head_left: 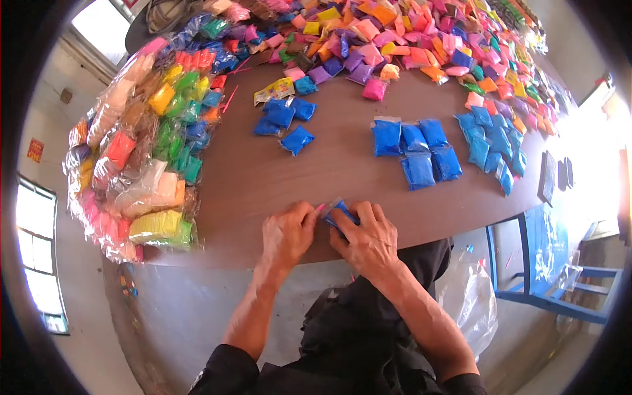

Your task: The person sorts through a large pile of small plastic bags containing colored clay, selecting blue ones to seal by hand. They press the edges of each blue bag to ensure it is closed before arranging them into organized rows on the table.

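Observation:
Near the front edge of the table, my right hand (368, 238) is closed on a small clear packet with blue contents (340, 214). Its fingers cover part of the packet. My left hand (288, 232) is closed in a pinch just to the left of it. A small pink piece (320, 207) sticks out at the left fingertips, beside the packet's edge; most of it is hidden. Beyond my hands lie a loose group of blue packets (281, 116) and, to the right, a tidier group of blue packets (416, 153).
Bagged colored packets (158, 105) pile up along the table's left side. A heap of mixed packets (388, 33) covers the far side. Lighter blue packets (495, 139) and a dark phone-like object (548, 176) lie right. A blue chair (546, 253) and plastic bag (469, 299) stand below.

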Action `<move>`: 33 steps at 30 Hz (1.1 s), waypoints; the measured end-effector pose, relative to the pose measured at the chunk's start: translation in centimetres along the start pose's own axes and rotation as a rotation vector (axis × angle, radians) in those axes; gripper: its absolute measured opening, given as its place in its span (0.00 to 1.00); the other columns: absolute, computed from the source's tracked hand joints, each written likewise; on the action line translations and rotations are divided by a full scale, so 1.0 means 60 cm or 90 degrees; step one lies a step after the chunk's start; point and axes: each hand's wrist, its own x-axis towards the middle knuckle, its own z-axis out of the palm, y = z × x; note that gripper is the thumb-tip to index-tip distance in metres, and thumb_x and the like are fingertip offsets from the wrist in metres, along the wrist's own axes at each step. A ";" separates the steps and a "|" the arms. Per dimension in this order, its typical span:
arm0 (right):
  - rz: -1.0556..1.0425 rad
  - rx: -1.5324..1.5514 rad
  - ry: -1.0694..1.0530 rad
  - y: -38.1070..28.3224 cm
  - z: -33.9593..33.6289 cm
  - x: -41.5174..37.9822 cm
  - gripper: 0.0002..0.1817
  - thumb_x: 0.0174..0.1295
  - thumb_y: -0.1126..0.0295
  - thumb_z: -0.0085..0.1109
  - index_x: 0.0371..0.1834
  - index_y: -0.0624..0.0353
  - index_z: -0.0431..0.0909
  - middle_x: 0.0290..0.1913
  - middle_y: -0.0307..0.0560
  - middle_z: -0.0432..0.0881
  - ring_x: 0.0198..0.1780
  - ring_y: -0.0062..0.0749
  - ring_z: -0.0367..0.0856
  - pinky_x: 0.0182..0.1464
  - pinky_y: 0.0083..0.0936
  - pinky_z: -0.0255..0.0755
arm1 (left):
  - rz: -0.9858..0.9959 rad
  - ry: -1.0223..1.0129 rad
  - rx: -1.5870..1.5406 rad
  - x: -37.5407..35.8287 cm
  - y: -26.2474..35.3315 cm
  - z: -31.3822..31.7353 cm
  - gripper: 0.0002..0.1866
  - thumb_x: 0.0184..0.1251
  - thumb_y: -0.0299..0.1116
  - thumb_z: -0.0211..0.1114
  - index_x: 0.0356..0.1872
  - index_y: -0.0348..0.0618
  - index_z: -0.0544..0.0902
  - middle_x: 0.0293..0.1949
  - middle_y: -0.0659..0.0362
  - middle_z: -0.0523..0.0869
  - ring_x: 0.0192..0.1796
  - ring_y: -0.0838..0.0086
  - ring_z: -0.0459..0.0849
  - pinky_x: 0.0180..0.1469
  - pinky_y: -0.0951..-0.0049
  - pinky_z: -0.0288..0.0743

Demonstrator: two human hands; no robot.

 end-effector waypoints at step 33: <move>0.009 -0.004 0.021 -0.003 0.002 0.005 0.18 0.54 0.66 0.80 0.50 0.48 0.93 0.46 0.43 0.82 0.45 0.43 0.85 0.43 0.41 0.83 | 0.098 -0.144 -0.045 0.072 0.005 0.010 0.12 0.78 0.35 0.73 0.35 0.38 0.87 0.34 0.46 0.90 0.40 0.43 0.89 0.41 0.47 0.80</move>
